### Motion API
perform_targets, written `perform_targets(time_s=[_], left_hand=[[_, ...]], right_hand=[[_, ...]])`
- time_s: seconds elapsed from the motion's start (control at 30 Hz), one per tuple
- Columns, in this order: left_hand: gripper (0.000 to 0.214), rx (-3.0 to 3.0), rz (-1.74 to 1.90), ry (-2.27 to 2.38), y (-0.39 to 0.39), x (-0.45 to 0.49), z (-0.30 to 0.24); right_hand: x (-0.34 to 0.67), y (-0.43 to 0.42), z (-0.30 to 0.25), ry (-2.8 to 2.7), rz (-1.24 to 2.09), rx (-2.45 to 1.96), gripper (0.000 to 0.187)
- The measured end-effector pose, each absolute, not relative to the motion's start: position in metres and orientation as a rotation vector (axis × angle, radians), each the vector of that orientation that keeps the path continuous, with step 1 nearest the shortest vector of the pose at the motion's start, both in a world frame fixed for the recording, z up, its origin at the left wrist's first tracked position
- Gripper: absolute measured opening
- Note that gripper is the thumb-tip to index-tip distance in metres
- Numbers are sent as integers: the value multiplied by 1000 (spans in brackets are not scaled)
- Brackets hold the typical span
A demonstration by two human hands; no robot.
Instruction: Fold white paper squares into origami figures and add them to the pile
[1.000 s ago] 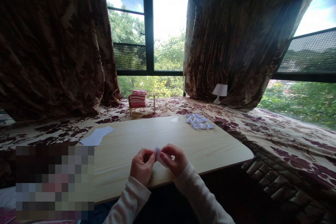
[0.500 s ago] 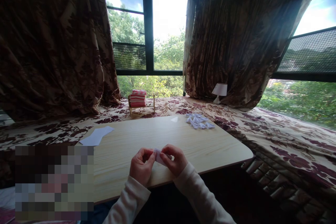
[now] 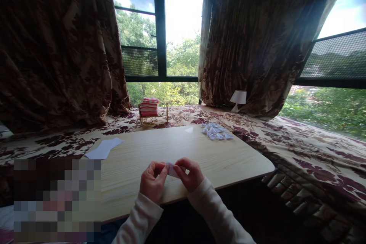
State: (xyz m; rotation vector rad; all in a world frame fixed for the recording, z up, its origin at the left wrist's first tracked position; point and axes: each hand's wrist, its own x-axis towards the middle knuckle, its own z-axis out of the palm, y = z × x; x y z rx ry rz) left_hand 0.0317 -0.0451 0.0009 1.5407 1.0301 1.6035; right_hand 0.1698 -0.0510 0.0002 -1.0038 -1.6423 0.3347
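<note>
Both my hands are pinched on one small folded piece of pale paper point(image 3: 172, 170) just above the near edge of the light wooden table point(image 3: 183, 152). My left hand point(image 3: 153, 182) grips its left end with thumb and curled fingers. My right hand point(image 3: 191, 173) holds the right end, fingers folded over it. Much of the paper is hidden by my fingers.
A pile of several small folded paper pieces point(image 3: 215, 131) lies at the table's far right. White paper strips point(image 3: 104, 148) lie at the far left. A striped stack on a small wooden stand point(image 3: 150, 107) and a small white lamp point(image 3: 238, 98) sit on the floral-covered ledge.
My hands stay together on the paper and shift only slightly; the fingers work it a little. The view has drifted slightly.
</note>
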Motion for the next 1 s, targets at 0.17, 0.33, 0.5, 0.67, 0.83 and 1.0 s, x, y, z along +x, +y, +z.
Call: perform_targets(time_s=[0.17, 0.33, 0.5, 0.67, 0.83, 1.0], left_hand=[[15, 1538, 1602, 1025, -45, 32, 0], [14, 1566, 1595, 1012, -45, 32, -1], [14, 1587, 1574, 1036, -46, 32, 1], [15, 1588, 1591, 1036, -46, 31, -1], [12, 1699, 1612, 1043, -46, 32, -1], [8, 1777, 1558, 1051, -48, 33, 3]], right_hand=[[170, -50, -2, -1642, 344, -1000, 11], [169, -51, -1, -1627, 369, -998, 11], [170, -51, -1, -1639, 364, -1012, 10], [169, -50, -3, -1597, 389, -1008, 7], [167, -49, 0, -1662, 439, -958, 12], [169, -50, 3, -1729, 337, -956, 10]])
